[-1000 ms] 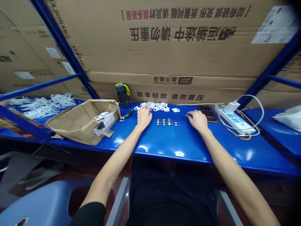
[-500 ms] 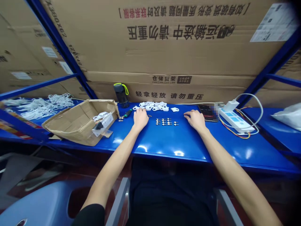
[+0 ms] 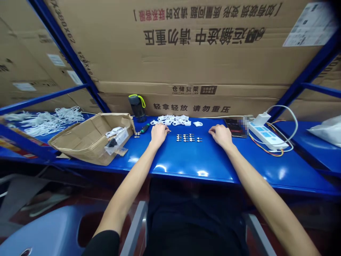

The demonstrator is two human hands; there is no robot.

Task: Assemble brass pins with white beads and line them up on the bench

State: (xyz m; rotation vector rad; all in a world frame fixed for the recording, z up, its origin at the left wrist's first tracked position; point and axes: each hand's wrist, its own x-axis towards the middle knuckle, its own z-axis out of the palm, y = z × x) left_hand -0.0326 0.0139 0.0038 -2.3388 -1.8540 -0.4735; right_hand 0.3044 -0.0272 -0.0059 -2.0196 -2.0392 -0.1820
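My left hand rests over the blue table, its fingers closed on a small metal part whose tip shows at the fingertips. White plastic pieces lie in a pile just behind it, and one white piece sits apart to the right. Between my hands, small metal pins stand out in short rows. My right hand is to the right of the rows, thumb and fingers pressed together; what they hold, if anything, is too small to make out.
An open cardboard box is at the left, near a green screwdriver and a dark bottle. Right of my right hand lie a phone and a white power strip with cables. Cardboard stands behind.
The small part near my left hand now sits at its fingertips. My right thumb and fingers have drawn together.
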